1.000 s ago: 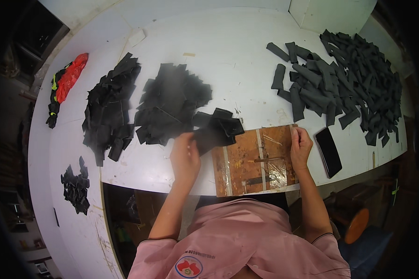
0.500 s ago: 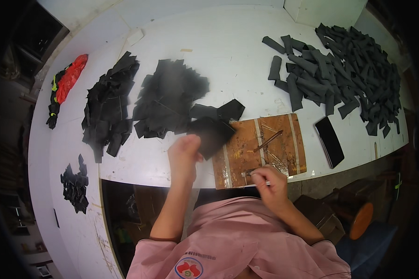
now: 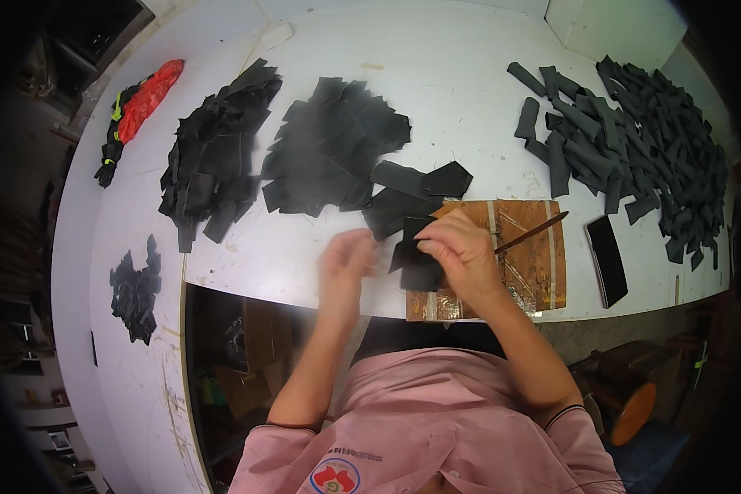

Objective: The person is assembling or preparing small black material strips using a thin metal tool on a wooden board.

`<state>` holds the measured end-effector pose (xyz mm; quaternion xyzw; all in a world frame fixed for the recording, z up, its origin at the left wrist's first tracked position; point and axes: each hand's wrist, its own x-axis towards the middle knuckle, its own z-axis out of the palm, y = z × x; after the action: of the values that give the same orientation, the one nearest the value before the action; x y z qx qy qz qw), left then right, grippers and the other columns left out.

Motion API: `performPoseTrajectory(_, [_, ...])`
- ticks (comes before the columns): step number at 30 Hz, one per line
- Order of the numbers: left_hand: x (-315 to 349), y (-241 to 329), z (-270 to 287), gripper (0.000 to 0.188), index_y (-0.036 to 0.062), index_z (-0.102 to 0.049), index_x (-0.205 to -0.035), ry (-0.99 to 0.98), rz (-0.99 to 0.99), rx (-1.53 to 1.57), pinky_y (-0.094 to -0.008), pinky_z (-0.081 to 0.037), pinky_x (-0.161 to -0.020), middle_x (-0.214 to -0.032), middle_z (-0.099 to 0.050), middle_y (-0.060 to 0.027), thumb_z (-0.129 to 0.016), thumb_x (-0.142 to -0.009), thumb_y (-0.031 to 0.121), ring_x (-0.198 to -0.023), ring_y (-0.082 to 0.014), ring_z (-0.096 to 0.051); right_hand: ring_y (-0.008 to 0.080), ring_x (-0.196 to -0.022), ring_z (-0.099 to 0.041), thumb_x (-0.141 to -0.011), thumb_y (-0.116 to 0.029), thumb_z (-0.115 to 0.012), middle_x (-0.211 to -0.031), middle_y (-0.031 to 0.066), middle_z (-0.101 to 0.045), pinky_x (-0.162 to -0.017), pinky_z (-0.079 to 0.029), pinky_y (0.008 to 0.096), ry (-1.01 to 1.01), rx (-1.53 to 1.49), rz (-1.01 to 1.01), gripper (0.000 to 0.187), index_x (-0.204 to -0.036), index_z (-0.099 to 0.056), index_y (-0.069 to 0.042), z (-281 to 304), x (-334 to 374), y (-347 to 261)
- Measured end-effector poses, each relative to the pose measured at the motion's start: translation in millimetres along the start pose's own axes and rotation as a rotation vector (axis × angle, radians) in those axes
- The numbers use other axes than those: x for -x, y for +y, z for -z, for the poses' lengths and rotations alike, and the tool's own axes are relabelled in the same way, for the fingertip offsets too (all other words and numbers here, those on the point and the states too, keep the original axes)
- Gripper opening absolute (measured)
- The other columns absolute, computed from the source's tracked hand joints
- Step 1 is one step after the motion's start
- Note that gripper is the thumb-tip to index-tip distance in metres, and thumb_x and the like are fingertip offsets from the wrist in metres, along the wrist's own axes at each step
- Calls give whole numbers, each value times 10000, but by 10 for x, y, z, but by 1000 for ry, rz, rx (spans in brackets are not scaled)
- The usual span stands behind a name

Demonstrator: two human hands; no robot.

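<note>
A black fabric piece (image 3: 421,267) lies over the left part of a brown, taped board (image 3: 543,276) at the table's front edge. My right hand (image 3: 463,251) is closed in a pinch at that piece's upper right edge. To the left, just apart from the fabric, my left hand (image 3: 347,262) is smeared by motion, and its finger state is unclear. A thin brown stick (image 3: 537,230) rests slantwise on the board, beyond my right hand. Several loose black fabric pieces (image 3: 399,179) overlap just behind the board.
Two heaps of flat black pieces, one central (image 3: 325,148) and one farther left (image 3: 210,165), lie on the white table (image 3: 461,90). Many dark rolled pieces (image 3: 634,148) cover the right. A black phone (image 3: 607,262), a red bag (image 3: 150,100) and a small dark pile (image 3: 136,288) sit around.
My right hand has moved left and up from the board's front edge to the fabric piece. The left hand is now apart from the fabric. The view has shifted slightly.
</note>
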<state>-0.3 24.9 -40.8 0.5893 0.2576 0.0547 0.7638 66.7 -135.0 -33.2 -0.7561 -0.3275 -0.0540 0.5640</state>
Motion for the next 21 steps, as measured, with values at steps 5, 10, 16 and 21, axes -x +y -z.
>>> performPoseTrajectory(5, [-62, 201, 46, 278, -5, -518, -1059, -210, -203, -107, -213, -418, -641, -903, -598, -68, -519, -842, 169, -734, -96, -539, 218, -690, -532, -705, -48, -607, -699, 81, -567, -615, -419, 286, -106, 112, -135, 69, -769, -601, -21, 52, -133, 18])
performPoseTrajectory(10, [-89, 337, 46, 243, -20, -561, -989, -345, -128, -141, -216, -427, -619, -783, -611, -71, -556, -821, 156, -668, -98, -539, 137, -594, -554, -687, -65, -628, -651, 70, -581, -555, -425, 255, -165, -109, -298, 98, -770, -606, -17, 75, -153, -20])
performPoseTrajectory(16, [-35, 366, 108, 179, -23, -594, -910, -457, -44, -74, -204, -429, -555, -665, -574, -36, -590, -793, 113, -574, -92, -522, 129, -556, -529, -700, -83, -629, -623, 67, -572, -531, -416, 253, -215, -123, -300, 94, -754, -601, -11, 119, -166, -116])
performPoseTrajectory(21, [31, 445, 135, 147, -18, -595, -893, -468, -21, -137, -199, -429, -547, -660, -574, -37, -597, -778, 73, -566, -83, -520, 149, -560, -528, -744, -91, -589, -624, 88, -559, -532, -408, 269, -336, -147, -268, 95, -755, -587, 3, 154, -161, -179])
